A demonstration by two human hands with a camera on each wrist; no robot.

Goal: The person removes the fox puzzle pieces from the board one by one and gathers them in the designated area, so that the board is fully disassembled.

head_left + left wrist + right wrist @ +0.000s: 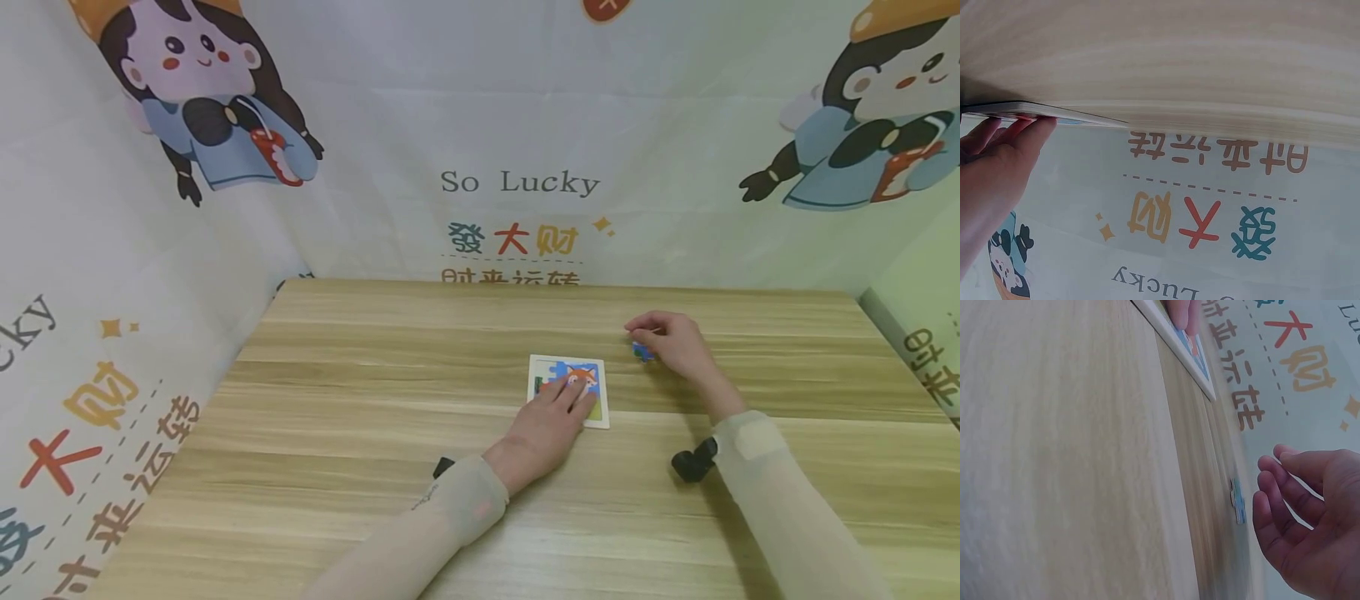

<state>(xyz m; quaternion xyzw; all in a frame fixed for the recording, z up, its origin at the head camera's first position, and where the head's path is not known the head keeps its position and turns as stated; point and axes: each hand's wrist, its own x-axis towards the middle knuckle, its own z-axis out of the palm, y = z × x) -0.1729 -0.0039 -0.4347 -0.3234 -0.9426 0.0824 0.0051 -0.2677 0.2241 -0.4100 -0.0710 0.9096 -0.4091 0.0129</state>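
A white-framed jigsaw puzzle (606, 398) with an orange fox on a blue ground lies on the table. My left hand (546, 423) rests on it, fingers stretched over the picture and hiding its lower part. In the left wrist view the fingertips of the left hand (1004, 156) touch the puzzle's face. To the right of the frame, a small blue and green puzzle piece (642, 351) lies on the wood. My right hand (671, 342) hovers just by that piece, partly covering it in the head view. In the right wrist view its fingers bend loosely, apart from the puzzle piece (1238, 501).
The wooden table (337, 417) reaches back to a printed white cloth (517, 108) with cartoon figures and lettering. Similar cloth hangs along the left side and on the right. A black wrist-worn device (693, 462) sits at the right cuff.
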